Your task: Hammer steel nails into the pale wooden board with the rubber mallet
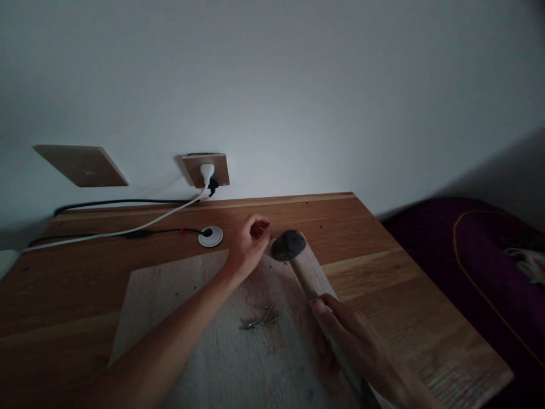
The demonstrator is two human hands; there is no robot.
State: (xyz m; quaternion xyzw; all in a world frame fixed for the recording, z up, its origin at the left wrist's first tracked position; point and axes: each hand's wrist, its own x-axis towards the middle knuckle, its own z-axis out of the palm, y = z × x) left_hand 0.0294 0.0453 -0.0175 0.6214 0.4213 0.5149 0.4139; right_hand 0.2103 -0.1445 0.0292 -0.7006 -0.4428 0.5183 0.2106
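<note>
My right hand is wrapped round the pale handle of a mallet. The mallet's dark, rounded head hovers over the far right corner of a light wooden board. Just left of the head, my left hand has its fingers curled into a pinch near the board's far edge. Whatever the fingertips grip, if anything, is too small and dim to make out. Between my forearms, several metal screws or nails lie in a loose pile on the board.
Beneath the board is a brown wooden desktop with a round cable grommet. A white cable and black cables run along the left back to a wall socket. Purple fabric lies beyond the right edge.
</note>
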